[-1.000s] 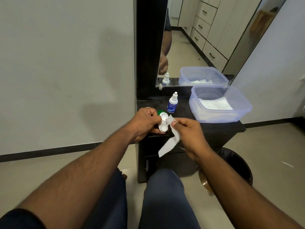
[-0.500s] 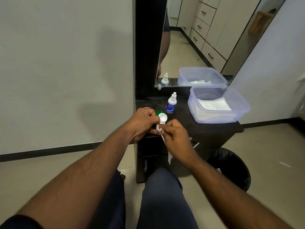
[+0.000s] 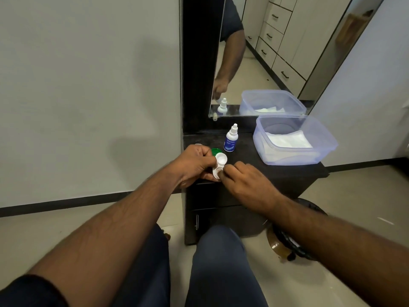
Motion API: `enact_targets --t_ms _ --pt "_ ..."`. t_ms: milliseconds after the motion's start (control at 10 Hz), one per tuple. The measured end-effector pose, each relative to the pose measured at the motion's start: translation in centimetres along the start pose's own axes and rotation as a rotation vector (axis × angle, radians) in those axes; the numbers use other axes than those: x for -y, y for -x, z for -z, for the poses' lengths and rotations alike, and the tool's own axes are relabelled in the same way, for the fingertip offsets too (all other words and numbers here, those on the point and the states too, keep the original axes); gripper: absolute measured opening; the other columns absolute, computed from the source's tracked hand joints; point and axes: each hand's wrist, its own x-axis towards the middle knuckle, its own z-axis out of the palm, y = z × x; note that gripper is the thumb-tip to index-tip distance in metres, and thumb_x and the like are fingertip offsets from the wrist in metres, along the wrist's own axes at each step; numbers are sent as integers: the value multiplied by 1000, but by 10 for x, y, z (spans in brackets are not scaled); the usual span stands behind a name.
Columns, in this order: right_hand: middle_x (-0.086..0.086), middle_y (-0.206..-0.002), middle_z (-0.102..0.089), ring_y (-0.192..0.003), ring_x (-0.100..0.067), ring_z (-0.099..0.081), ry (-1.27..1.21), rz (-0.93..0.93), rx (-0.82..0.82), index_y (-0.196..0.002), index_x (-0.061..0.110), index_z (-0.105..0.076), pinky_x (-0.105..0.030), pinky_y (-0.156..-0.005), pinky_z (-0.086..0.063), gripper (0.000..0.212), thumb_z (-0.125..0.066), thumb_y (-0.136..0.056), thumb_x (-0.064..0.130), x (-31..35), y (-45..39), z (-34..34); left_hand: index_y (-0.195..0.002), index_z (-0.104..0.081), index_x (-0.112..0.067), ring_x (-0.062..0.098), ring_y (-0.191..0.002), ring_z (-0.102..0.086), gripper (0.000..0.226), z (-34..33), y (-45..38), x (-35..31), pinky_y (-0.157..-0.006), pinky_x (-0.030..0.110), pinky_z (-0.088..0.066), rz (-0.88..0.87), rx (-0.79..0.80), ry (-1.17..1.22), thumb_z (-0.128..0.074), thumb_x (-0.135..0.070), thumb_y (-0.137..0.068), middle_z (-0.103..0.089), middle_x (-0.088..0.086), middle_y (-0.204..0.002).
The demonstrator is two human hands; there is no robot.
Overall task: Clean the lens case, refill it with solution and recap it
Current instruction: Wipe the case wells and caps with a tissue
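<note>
My left hand (image 3: 194, 163) grips the white two-well lens case (image 3: 220, 160) just above the dark table's front edge. The far well faces up, open and uncapped. My right hand (image 3: 245, 181) has its fingertips pressed into the near well, closed around the white tissue, which is almost fully hidden in the hand. A green cap (image 3: 214, 151) lies on the table right behind the case. Further back stands the small blue-and-white solution bottle (image 3: 230, 139), upright and capped.
A clear plastic tub (image 3: 327, 142) holding white tissues sits at the table's right. A mirror (image 3: 265, 52) stands behind the dark table (image 3: 247, 156). On the floor to the right, below the table, is a black bin (image 3: 296, 242). My knees are under the hands.
The tissue strip that hung loose from my right hand has been gathered in and pushed against the case's near well. My left hand has kept the case in place.
</note>
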Motion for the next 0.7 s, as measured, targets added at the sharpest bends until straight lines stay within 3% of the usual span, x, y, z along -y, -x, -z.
enact_targets --t_ms 100,200,300,400,500,700 --pt "-6 -84 -61 -75 -16 -56 -960 -750 -59 -98 3 -69 -23 -67 -43 18 -58 -86 -1 30 -10 10 -63 -46 -6 15 -53 -65 29 0 0 3 -53 29 -59 -33 1 9 -56 13 -83 -59 12 -67" --pt "-5 -86 -73 -76 -13 -66 -1825 -1260 -286 -96 7 -70 -23 -69 -52 19 -53 -91 2 28 -5 19 -61 -44 -7 16 -55 -66 33 4 2 7 -55 31 -60 -35 -15 62 -56 13 -83 -59 10 -61" --pt "-5 -99 -73 -87 -14 -66 -1678 -1387 -402 -105 11 -70 -32 -80 -53 19 -58 -91 8 30 10 14 -69 -48 -8 33 -84 -72 26 3 2 8 -62 37 -62 -35 -4 108 -59 8 -85 -67 27 -95" --pt "1 -100 -70 -88 -6 -65 -1371 -1310 -370 -103 18 -69 -21 -81 -52 17 -63 -88 12 29 11 10 -78 -52 -6 37 -90 -71 17 2 2 6 -74 44 -60 -18 7 161 -60 5 -87 -66 29 -105" --pt "7 -95 -67 -87 1 -63 -1113 -1069 -365 -97 21 -72 -11 -76 -49 15 -68 -84 15 22 1 12 -86 -58 -3 33 -85 -72 7 4 4 5 -71 39 -61 -18 15 151 -63 2 -86 -68 24 -102" --pt "1 -92 -69 -83 -5 -62 -863 -898 -283 -96 12 -73 -14 -77 -49 16 -71 -81 13 13 -12 1 -87 -58 -4 26 -77 -69 16 4 7 6 -64 32 -61 -76 20 165 -63 10 -82 -66 22 -95"
